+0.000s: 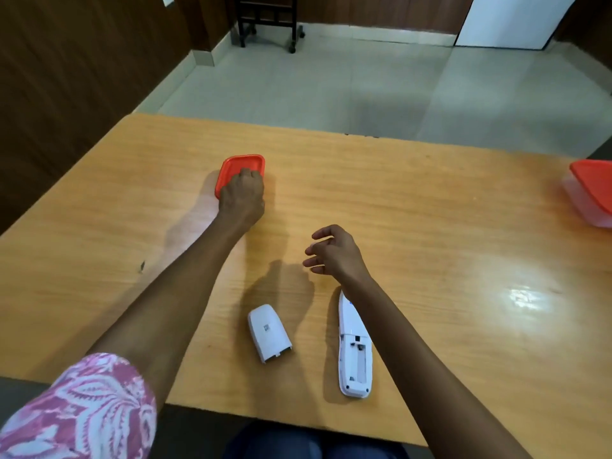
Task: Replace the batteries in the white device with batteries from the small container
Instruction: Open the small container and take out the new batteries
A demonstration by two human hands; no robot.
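Observation:
A small container with an orange lid (238, 167) stands on the wooden table (430, 226) at the left centre. My left hand (243, 197) lies over its near side, fingers curled on the lid. The white device (353, 349) lies face down near the front edge, its battery compartment uncovered and with no batteries visible in it. Its white battery cover (269, 332) lies separately to the left of it. My right hand (334, 251) hovers above the table between container and device, fingers loosely spread, holding nothing.
A second, larger clear container with an orange lid (592, 193) stands at the table's right edge. Beyond the table are a tiled floor and a dark wheeled stand (265, 24). A patterned pink sleeve (82, 409) covers my left upper arm.

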